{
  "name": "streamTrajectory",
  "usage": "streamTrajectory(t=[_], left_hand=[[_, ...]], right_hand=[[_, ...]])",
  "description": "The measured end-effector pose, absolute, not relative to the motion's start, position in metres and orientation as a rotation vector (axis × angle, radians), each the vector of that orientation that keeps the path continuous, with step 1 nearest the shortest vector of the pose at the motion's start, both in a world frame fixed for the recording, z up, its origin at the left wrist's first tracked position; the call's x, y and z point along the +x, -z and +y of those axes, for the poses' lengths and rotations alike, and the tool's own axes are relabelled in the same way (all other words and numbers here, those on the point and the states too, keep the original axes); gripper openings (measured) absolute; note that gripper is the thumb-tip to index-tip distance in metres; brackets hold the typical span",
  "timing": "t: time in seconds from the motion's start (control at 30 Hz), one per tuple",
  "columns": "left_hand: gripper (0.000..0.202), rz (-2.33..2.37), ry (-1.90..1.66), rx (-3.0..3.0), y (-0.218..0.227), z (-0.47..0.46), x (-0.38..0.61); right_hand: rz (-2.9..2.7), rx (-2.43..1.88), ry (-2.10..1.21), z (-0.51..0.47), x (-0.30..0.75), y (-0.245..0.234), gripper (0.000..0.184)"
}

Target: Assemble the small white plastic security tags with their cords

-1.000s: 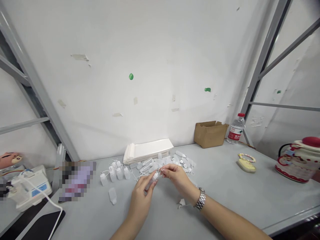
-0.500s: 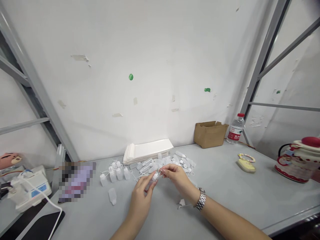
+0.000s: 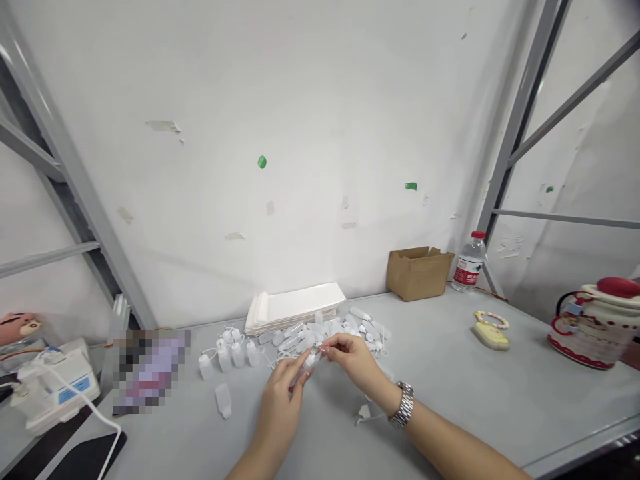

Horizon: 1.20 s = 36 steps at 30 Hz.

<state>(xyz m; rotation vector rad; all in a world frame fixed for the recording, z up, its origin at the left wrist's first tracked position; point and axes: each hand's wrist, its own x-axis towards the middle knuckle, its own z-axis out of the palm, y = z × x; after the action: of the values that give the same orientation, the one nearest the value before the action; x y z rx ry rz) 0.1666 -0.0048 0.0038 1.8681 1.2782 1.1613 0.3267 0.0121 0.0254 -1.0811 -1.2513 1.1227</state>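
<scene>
The left hand (image 3: pixel 280 407) and right hand (image 3: pixel 353 363) meet in front of a stack of white paper sleeves (image 3: pixel 295 310), their fingertips pinching a small translucent plastic dropper bottle (image 3: pixel 311 360) from both sides, though the fingers partly hide it. Nearer that stack, a heap of translucent plastic bottles and caps (image 3: pixel 330 333) lies on the pale grey tabletop (image 3: pixel 500 407), left of it stand upright white plastic bottles (image 3: pixel 237 355), and in front of those lies one translucent plastic bottle (image 3: pixel 223 400)

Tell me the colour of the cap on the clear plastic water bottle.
A red plastic cap, clearest in the head view.
</scene>
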Motion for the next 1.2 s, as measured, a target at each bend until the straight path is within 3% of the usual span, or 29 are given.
streamTrajectory(t=[1.2], left_hand=[[0.033, 1.314, -1.13, 1.961, -0.0021, -0.0054, 0.1663]], right_hand=[[-1.224, -1.034, -1.191, 0.0104, 0.327, -0.0259, 0.016]])
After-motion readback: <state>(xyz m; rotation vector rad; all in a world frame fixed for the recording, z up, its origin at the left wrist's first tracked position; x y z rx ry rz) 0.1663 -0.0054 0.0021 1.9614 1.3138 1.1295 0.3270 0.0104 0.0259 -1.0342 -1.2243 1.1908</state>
